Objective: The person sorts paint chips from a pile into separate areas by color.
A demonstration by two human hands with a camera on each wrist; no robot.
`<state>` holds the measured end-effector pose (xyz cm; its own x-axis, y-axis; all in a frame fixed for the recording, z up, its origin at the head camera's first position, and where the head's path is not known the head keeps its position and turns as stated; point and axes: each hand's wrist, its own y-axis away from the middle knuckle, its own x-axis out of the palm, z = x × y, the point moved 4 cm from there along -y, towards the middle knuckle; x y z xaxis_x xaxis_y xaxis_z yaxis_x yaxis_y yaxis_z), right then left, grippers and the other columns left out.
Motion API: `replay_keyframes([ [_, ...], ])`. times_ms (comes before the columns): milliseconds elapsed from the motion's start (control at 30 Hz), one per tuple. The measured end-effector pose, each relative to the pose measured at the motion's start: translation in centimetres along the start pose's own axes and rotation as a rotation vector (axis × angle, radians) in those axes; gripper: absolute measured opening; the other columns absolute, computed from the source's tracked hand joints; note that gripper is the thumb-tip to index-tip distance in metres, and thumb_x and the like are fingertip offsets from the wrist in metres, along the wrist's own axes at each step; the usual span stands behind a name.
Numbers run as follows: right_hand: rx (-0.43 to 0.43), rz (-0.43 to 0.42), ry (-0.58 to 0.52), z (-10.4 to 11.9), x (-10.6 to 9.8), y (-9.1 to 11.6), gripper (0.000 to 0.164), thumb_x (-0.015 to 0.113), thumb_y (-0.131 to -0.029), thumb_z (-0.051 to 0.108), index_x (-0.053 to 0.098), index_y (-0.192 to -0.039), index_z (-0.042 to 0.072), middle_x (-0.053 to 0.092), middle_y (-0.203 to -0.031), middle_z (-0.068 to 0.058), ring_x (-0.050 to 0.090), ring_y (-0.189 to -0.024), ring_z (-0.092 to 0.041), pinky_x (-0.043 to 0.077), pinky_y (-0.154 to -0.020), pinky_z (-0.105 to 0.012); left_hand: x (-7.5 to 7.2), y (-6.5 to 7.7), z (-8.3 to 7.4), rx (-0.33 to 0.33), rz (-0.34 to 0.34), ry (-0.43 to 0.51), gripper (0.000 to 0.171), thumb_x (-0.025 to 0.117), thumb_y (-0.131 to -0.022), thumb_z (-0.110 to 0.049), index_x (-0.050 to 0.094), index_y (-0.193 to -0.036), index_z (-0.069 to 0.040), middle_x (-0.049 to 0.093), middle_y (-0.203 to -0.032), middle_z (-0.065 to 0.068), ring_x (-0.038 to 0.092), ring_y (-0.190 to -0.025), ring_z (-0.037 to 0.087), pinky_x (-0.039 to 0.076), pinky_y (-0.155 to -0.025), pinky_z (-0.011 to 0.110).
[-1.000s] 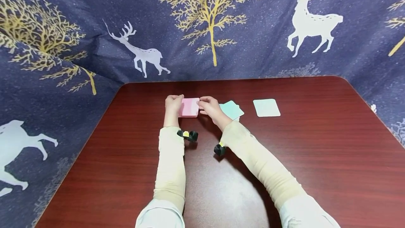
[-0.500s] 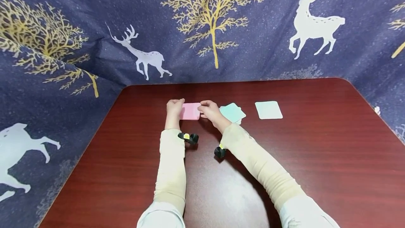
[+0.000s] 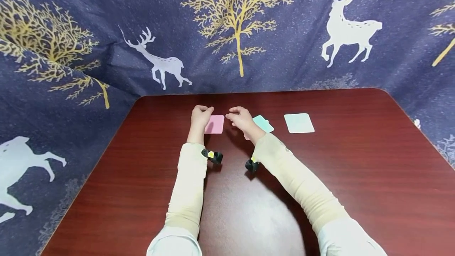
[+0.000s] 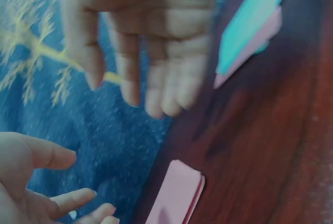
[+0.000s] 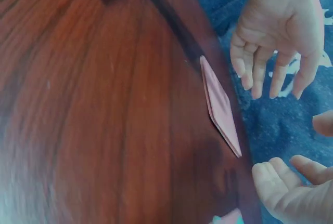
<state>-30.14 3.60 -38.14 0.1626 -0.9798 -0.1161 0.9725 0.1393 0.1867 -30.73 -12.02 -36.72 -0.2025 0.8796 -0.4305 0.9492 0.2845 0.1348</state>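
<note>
Most of the background is filled by a blue cloth (image 3: 281, 60) printed with deer and trees. Red-brown table (image 3: 359, 181) is crossed by two cream sleeves (image 3: 188, 187). Left hand (image 3: 200, 117) and right hand (image 3: 241, 118) are held above the far part, fingers loose and released, nothing grasped. Pale mint card (image 3: 299, 123) is laid flat, well apart to the right. Teal-and-pink pile (image 3: 264, 123) is partly covered by the right hand in the head view. Pink stack (image 3: 216, 125) is set flat on the table between the hands, partly hidden by the left.

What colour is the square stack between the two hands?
Pink; the stack shows best in the head view.
</note>
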Motion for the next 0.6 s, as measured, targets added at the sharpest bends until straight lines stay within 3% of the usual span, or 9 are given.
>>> replay_keyframes([
  [233,-0.014,-0.065,0.167,0.4,-2.8,0.2,0.037,0.056,-0.092,0.012,0.055,-0.125,-0.005,0.061,-0.12,-0.023,0.059,-0.108,-0.034,0.049,-0.086,-0.033,1.7,0.5,-1.3,0.041,0.077,-0.02,0.037,0.059,-0.092,-0.024,0.056,-0.118,0.002,0.057,-0.124,0.02,0.053,-0.11,0.029,0.043,-0.097,0.038],
  [267,-0.017,-0.071,0.195,0.3,-3.3,0.3,0.037,0.056,-0.092,0.013,0.056,-0.124,-0.005,0.062,-0.119,-0.023,0.059,-0.107,-0.034,0.049,-0.085,-0.032,2.0,0.6,-1.5,0.047,0.09,-0.023,0.037,0.059,-0.092,-0.024,0.057,-0.118,0.002,0.058,-0.121,0.019,0.054,-0.105,0.026,0.045,-0.092,0.035],
  [300,-0.016,-0.072,0.211,0.2,-3.8,0.4,0.037,0.056,-0.092,0.014,0.056,-0.124,-0.005,0.062,-0.119,-0.023,0.059,-0.108,-0.032,0.049,-0.087,-0.032,2.4,0.7,-1.6,0.035,0.112,-0.004,0.035,0.059,-0.092,-0.023,0.057,-0.117,0.001,0.059,-0.111,0.019,0.057,-0.09,0.025,0.049,-0.08,0.034],
  [367,-0.016,-0.074,0.244,0.1,-4.9,0.6,0.037,0.056,-0.093,0.014,0.056,-0.125,-0.005,0.062,-0.12,-0.022,0.058,-0.111,-0.03,0.048,-0.09,-0.034,3.3,1.1,-1.8,0.021,0.142,-0.001,0.034,0.059,-0.092,-0.024,0.056,-0.117,-0.002,0.058,-0.1,0.015,0.051,-0.069,0.02,0.046,-0.064,0.032],
  [400,-0.014,-0.074,0.253,0.0,-5.4,0.7,0.037,0.055,-0.093,0.014,0.055,-0.125,-0.005,0.062,-0.121,-0.023,0.058,-0.113,-0.031,0.047,-0.092,-0.036,3.7,1.3,-2.0,0.03,0.152,-0.015,0.033,0.059,-0.092,-0.024,0.057,-0.116,-0.002,0.058,-0.098,0.013,0.05,-0.068,0.017,0.044,-0.062,0.03],
  [500,0.003,-0.069,0.28,-0.1,-6.7,1.1,0.039,0.054,-0.094,0.014,0.052,-0.128,-0.005,0.059,-0.125,-0.023,0.053,-0.118,-0.033,0.044,-0.099,-0.043,5.1,2.0,-2.1,0.058,0.174,-0.088,0.032,0.059,-0.092,-0.024,0.057,-0.115,-0.002,0.059,-0.098,0.013,0.053,-0.07,0.019,0.046,-0.065,0.032],
  [600,0.025,-0.078,0.319,-0.2,-7.5,1.5,0.04,0.054,-0.095,0.016,0.052,-0.129,-0.004,0.055,-0.128,-0.021,0.051,-0.119,-0.034,0.042,-0.1,-0.045,6.0,2.7,-2.1,0.116,0.169,-0.202,0.033,0.059,-0.092,-0.024,0.058,-0.114,0.0,0.06,-0.115,0.016,0.057,-0.104,0.026,0.047,-0.088,0.035],
])
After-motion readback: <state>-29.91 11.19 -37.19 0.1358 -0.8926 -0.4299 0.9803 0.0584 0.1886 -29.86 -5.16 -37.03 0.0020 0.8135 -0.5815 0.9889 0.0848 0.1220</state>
